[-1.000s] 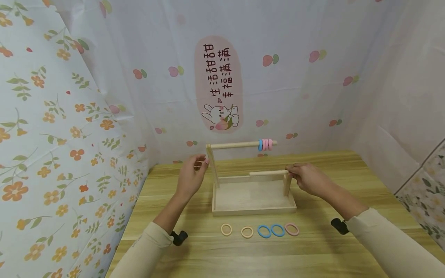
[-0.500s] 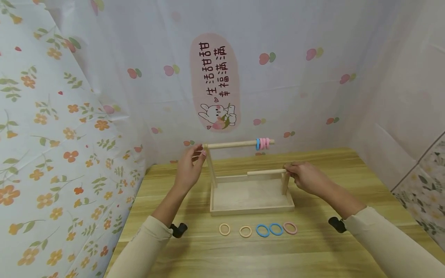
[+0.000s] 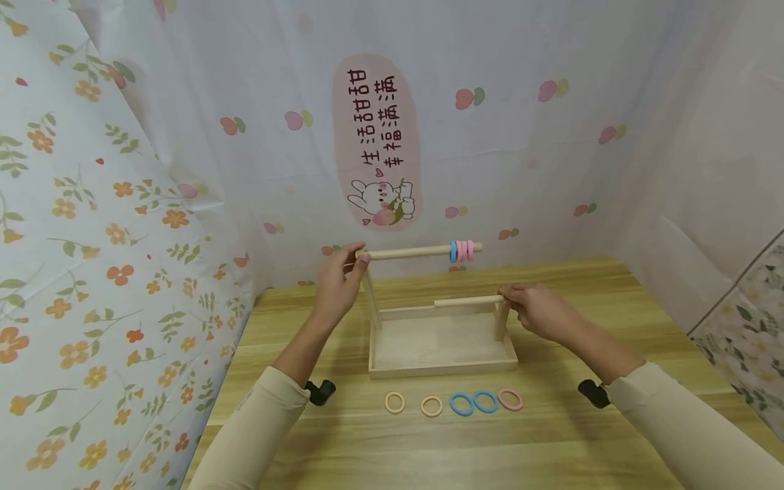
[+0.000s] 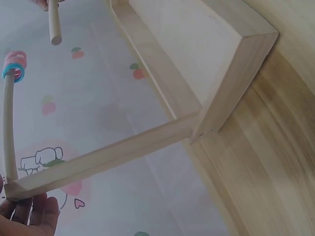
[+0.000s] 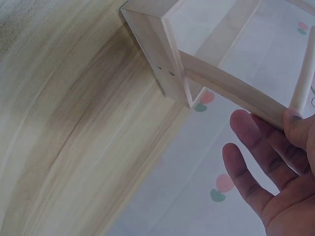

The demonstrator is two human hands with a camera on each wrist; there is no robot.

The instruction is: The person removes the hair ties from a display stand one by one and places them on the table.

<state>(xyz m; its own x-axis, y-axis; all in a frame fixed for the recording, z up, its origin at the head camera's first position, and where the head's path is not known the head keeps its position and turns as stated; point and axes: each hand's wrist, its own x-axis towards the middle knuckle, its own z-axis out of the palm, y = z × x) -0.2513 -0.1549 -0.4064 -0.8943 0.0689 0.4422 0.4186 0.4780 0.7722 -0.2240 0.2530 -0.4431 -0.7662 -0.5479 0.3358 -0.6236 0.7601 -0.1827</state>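
A wooden rack stands on the table, with a tray base, a tall left post and a short right post. My left hand grips the top of the tall post, thumb in front. From there the upper rod runs right, carrying a blue ring and several pink rings near its free end. My right hand pinches the top of the short post, where the lower rod points left with no rings; in the right wrist view two fingers extend away from the wood.
In front of the tray lie two pale yellow rings, two blue rings and one pink ring on the wooden table. Printed cloth hangs behind and at both sides.
My left hand has moved up and right from beside the tall post to grip its top. My right hand keeps its hold on the short post. The view has shifted slightly.
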